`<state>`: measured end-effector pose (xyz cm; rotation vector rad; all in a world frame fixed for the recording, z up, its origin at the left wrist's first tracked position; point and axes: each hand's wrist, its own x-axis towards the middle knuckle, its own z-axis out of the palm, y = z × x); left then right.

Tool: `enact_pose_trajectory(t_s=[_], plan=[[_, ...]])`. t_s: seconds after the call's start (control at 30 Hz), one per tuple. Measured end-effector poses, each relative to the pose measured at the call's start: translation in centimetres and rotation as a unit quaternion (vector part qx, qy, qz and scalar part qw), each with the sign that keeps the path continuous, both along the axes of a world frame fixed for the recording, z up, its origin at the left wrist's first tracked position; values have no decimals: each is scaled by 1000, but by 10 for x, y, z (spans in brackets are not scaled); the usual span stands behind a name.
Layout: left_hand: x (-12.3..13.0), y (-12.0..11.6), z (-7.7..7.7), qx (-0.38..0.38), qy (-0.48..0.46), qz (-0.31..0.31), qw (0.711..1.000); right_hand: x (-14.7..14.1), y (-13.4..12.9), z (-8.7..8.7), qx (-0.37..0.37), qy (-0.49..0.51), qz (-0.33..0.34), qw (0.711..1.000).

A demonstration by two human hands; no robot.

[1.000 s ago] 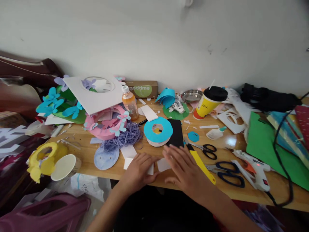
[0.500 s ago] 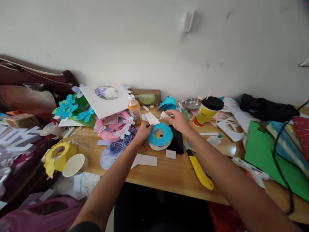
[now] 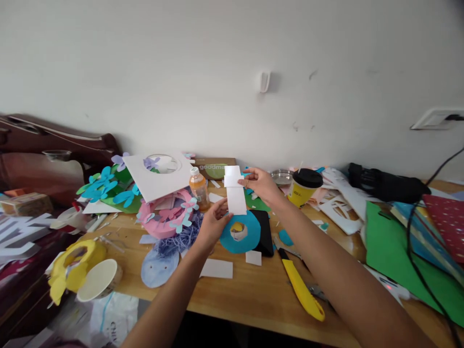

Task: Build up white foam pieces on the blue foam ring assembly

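Observation:
My left hand (image 3: 213, 226) is closed on the upper left edge of a blue paper ring (image 3: 250, 234), which it holds tilted up above the table. A white paper strip (image 3: 236, 202) rises from the ring's top edge. With thumb and fingers, my right hand (image 3: 261, 185) pinches the right side of a small white card (image 3: 232, 175) and holds it across the strip's upper end. Whether card and strip are joined, I cannot tell. Behind the ring lies a black flat device (image 3: 267, 237), and a small white paper piece (image 3: 253, 257) is just below it.
A yellow-handled cutting tool (image 3: 302, 292) lies front right. An orange drink bottle (image 3: 198, 187) and a pink paper ring (image 3: 152, 217) stand left. Back right is a yellow cup with a black lid (image 3: 306, 183). A black cable (image 3: 413, 232) crosses green sheets (image 3: 384, 241).
Both hands have lifted the blue ring and white strip, now turned more towards me. The small card in my right hand has moved left onto the strip's upper end. My view has tilted upward.

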<state>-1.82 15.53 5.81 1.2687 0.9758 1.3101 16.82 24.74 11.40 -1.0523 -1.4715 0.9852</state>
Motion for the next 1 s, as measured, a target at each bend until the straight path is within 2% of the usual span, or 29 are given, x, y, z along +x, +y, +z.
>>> enact_pose_trajectory(t_s=[0.13,0.43,0.6,0.7,0.9,1.0], plan=[[4,-8,4,14,-16,-16,1000,-4,-3,6,32,13,-23,999],[2,-10,6,27,11,-9,1000,-2,-7,13,15,-3,-13,1000],[1,-11,6,11,-15,-26,1000,0,-12,23,17,-27,25,999],[0,-12,4,-17,-24,-5,1000,1,-12,26,17,-8,53,998],[-1,-12,-8,-54,4,54,997,3,-11,30,24,0,63,998],[2,-12,-13,-67,14,60,996,3,-11,31,20,-8,64,998]])
